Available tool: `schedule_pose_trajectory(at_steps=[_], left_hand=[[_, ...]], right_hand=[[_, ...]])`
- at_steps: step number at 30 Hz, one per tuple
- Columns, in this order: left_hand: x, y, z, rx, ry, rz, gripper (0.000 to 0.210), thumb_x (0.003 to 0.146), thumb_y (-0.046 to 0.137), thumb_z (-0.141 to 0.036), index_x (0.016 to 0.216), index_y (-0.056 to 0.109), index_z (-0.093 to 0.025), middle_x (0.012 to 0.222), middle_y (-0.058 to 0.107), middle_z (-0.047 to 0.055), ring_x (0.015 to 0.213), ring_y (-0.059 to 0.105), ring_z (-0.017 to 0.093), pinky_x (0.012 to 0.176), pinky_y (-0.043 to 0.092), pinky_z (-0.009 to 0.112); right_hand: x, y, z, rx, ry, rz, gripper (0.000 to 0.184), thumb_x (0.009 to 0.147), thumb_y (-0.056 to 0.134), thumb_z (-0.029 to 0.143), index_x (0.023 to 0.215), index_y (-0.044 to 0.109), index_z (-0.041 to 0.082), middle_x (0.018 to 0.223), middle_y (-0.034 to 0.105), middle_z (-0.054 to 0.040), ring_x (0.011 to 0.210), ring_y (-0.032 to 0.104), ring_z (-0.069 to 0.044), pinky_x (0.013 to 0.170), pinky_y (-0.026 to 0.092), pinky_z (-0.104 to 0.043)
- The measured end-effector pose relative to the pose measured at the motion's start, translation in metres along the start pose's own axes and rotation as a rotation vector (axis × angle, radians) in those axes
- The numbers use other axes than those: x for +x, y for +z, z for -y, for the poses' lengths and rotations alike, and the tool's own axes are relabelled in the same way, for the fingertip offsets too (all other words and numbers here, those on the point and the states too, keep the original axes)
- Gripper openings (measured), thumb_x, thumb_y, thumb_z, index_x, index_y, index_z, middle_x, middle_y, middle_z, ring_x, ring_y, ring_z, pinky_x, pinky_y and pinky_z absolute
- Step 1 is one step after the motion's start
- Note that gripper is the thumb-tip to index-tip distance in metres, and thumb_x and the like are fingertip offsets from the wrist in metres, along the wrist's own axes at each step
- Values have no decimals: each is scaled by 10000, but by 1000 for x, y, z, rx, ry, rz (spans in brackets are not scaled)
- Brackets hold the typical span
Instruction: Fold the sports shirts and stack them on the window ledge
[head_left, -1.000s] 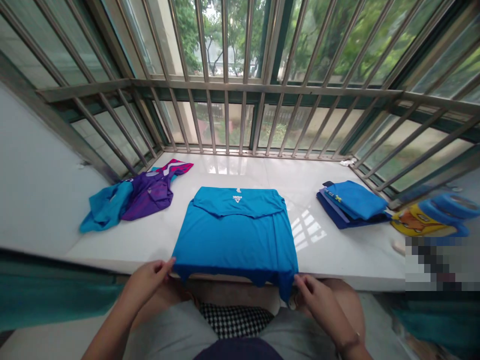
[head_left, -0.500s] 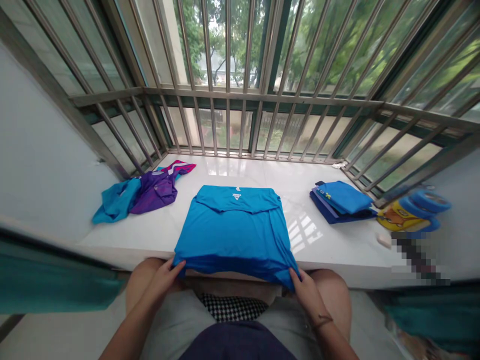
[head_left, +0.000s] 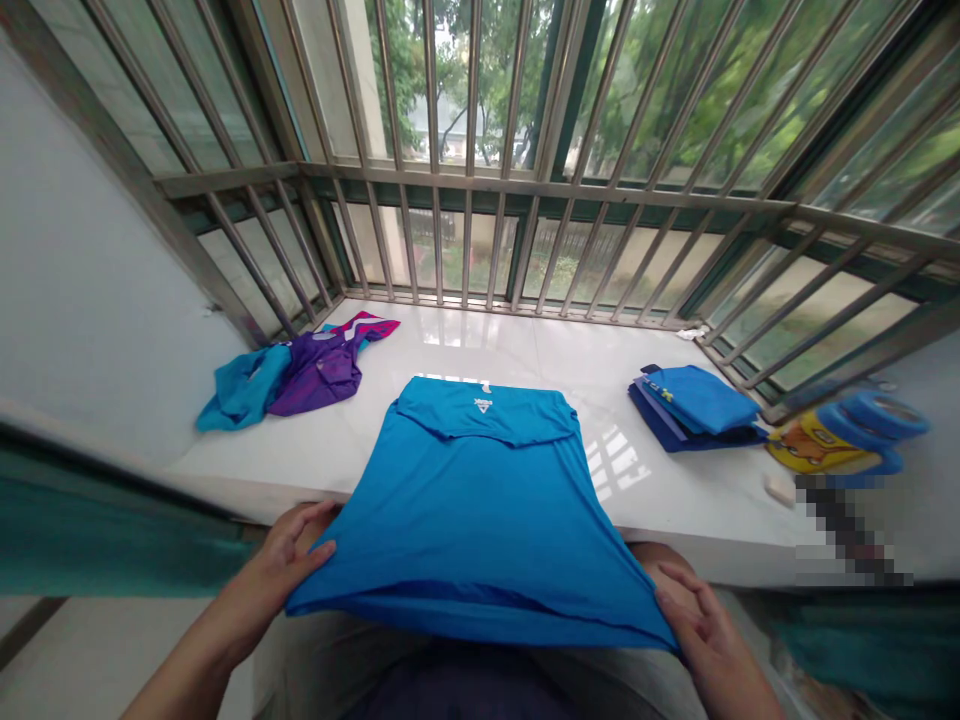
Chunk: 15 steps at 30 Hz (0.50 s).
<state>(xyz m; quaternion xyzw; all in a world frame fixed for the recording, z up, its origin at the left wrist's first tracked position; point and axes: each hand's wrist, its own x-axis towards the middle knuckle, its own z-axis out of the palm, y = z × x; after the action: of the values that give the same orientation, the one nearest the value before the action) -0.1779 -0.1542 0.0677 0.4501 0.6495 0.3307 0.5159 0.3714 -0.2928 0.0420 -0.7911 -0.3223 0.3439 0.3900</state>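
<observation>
A bright blue T-shirt (head_left: 480, 510) lies on the white sill with its top part folded over, a small white logo showing on the fold. Its lower part hangs over the front edge above my lap, stretched wide, with the hem slightly gaping. My left hand (head_left: 289, 555) grips the shirt's left side near the hem, thumb on top of the fabric. At the right side near the hem, my right hand (head_left: 697, 620) holds the opposite edge; some of its fingers are extended outside the cloth.
Purple and teal clothes (head_left: 319, 370) lie crumpled on the sill (head_left: 480, 345) at left. A folded stack of blue clothes (head_left: 697, 405) sits at right beside a yellow-and-blue bottle (head_left: 840, 435) and a small pale object (head_left: 780, 489). Metal window bars (head_left: 517, 185) line the back.
Both hands have moved apart and toward me, drawing the shirt's lower part wider and further over my lap. The folded top stays on the sill.
</observation>
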Motion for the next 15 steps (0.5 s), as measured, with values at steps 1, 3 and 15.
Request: schedule_pose_trajectory(at_steps=[1,3,15], left_hand=[[1,-3,-10,-88,-35,46,837,674,909,-663,1394,688,-297,1265,787,113,1059,786,329,846,668,421],[11,-8,-26,-252,-100,99,781,670,936,-627,1330,725,-265,1214,802,107,984,793,301,800,667,382],[241,53,-144,-586,212,119,321,957,735,-292,1264,678,-220,1209,796,107,1123,769,218,1029,610,413]], right_hand=[[3,-6,10,49,12,31,566,894,631,696,1290,639,293,968,827,-78,823,793,-315,741,648,-411],[16,-13,34,158,20,95,579,859,695,715,1239,676,279,1026,824,-90,898,797,-320,800,661,-416],[249,76,198,238,-338,129,374,953,708,428,1265,603,250,955,754,-59,992,784,-223,916,680,-371]])
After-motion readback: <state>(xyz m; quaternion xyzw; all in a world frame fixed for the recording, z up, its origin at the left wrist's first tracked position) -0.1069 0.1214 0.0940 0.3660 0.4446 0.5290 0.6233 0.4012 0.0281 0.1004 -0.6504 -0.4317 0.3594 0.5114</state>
